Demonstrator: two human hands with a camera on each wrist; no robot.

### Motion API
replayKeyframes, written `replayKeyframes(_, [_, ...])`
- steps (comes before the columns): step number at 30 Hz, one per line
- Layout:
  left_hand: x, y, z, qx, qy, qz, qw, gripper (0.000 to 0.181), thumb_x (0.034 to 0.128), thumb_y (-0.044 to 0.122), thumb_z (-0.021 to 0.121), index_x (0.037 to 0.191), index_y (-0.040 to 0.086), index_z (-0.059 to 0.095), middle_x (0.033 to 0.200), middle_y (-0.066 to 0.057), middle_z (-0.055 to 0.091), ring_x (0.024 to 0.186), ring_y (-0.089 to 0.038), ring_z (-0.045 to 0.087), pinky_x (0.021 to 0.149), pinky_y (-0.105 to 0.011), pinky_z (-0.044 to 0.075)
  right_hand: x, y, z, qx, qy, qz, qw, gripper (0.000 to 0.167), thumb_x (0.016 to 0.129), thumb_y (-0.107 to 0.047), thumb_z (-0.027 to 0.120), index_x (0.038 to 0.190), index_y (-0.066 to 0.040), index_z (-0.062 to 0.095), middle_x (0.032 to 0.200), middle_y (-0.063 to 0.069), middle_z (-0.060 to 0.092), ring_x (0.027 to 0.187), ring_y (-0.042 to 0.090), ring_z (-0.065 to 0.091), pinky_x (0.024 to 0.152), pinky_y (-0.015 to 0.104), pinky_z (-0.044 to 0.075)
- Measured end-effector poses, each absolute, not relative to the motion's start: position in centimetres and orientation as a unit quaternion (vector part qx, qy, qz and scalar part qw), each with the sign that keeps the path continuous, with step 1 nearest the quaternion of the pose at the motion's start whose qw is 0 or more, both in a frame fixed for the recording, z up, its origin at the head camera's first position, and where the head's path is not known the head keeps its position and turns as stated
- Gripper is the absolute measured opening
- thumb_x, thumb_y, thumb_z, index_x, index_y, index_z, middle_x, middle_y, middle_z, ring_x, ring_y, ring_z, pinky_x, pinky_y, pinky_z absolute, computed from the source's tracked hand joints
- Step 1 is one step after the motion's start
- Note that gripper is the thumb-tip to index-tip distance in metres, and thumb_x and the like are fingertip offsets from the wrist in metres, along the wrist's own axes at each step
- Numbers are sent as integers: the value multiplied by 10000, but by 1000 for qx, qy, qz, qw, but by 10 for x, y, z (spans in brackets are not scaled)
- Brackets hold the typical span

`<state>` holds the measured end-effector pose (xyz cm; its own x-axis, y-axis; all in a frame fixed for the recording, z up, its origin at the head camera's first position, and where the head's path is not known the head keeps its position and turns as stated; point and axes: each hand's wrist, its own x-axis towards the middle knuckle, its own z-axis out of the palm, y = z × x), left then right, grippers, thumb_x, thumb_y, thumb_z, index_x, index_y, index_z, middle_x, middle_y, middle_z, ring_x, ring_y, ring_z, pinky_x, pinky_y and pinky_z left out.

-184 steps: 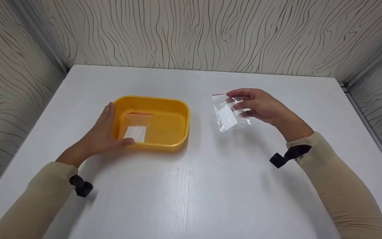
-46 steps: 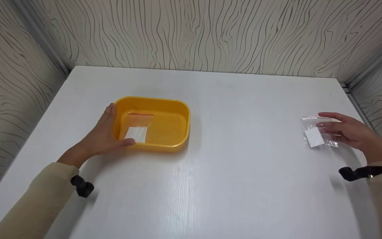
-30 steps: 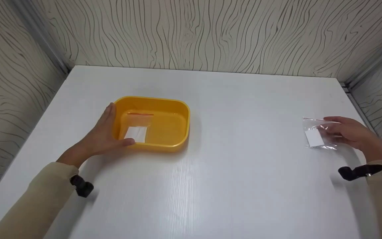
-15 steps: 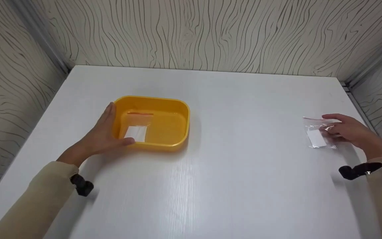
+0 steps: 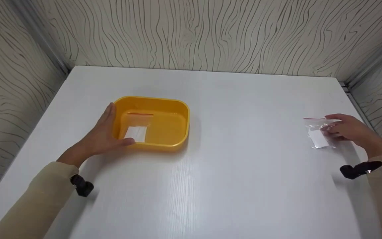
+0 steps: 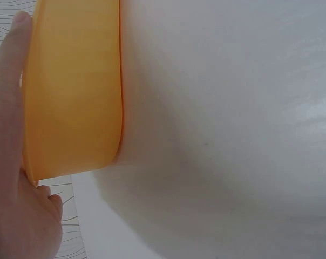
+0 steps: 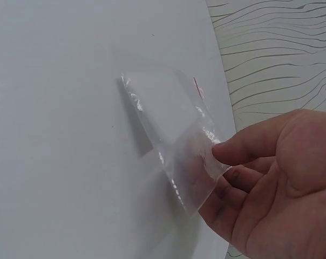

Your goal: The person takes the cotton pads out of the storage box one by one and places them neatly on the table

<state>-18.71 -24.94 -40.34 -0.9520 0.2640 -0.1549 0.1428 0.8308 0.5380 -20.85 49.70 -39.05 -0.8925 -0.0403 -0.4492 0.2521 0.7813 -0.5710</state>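
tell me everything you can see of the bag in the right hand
The bag is clear and shiny, like thin plastic, with a red strip along one edge, the far one in the head view. A white rectangle shows in or on it; which, I cannot tell. The right hand pinches one side, creasing it slightly, near the right end of the white table. Whether the bag touches that is unclear.

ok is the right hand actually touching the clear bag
Touching. The right wrist view shows the right hand pinching the clear bag, its thumb on one face and fingers visible through the plastic behind.
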Motion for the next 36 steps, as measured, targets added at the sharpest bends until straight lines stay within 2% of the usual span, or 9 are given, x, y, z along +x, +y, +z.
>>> replayKeyframes(2, [-187,-249,-403,107,950,272,111,1364,816,624,760,1582,25,-196,1684,-186,-142,1553,-400,-2,1220,-608,140,-208,497,-390,54,916,-329,221,683,1019,-81,549,1543,141,171,1430,440,335,956,109,597,775,221,551])
replayKeyframes(7, [-187,-249,-403,116,947,281,105,1357,816,598,772,1587,45,-198,1687,-178,-133,1551,-401,14,1215,-621,143,-208,497,-389,55,918,-326,218,692,1022,-95,554,1540,143,163,1416,453,362,997,187,613,802,260,563])
replayKeyframes(15, [-186,-250,-404,119,947,282,101,1347,816,607,767,1597,46,-177,1689,-180,-121,1547,-412,35,1205,-637,153,-209,501,-391,70,920,-322,211,662,1033,-113,529,1526,156,177,1385,428,402,956,175,623,807,277,579])
replayKeyframes(20, [-186,-250,-404,114,946,282,109,1358,815,621,763,1591,56,-199,1688,-168,-142,1545,-417,40,1205,-632,161,-208,504,-390,79,922,-310,215,677,1052,-185,512,1522,162,170,1372,423,428,1005,230,646,914,436,577])
replayKeyframes(22, [-186,-250,-404,112,947,281,111,1361,813,632,759,1590,66,-206,1689,-157,-152,1544,-418,44,1203,-632,166,-208,505,-390,80,923,-308,216,682,1060,-206,507,1519,168,168,1382,435,409,1011,233,648,927,461,572])
replayKeyframes(29, [-186,-250,-404,122,950,271,94,1343,818,610,763,1595,9,-152,1686,-201,-105,1539,-431,61,1201,-634,177,-210,506,-388,86,922,-315,207,664,1060,-202,510,1507,173,192,1358,434,432,916,84,647,797,287,597])
replayKeyframes(36, [-186,-249,-405,125,949,275,92,1329,820,604,762,1602,27,-145,1689,-196,-91,1541,-422,64,1201,-634,177,-210,513,-387,93,921,-317,206,678,1048,-227,525,1496,174,211,1351,430,443,905,72,653,785,268,599])
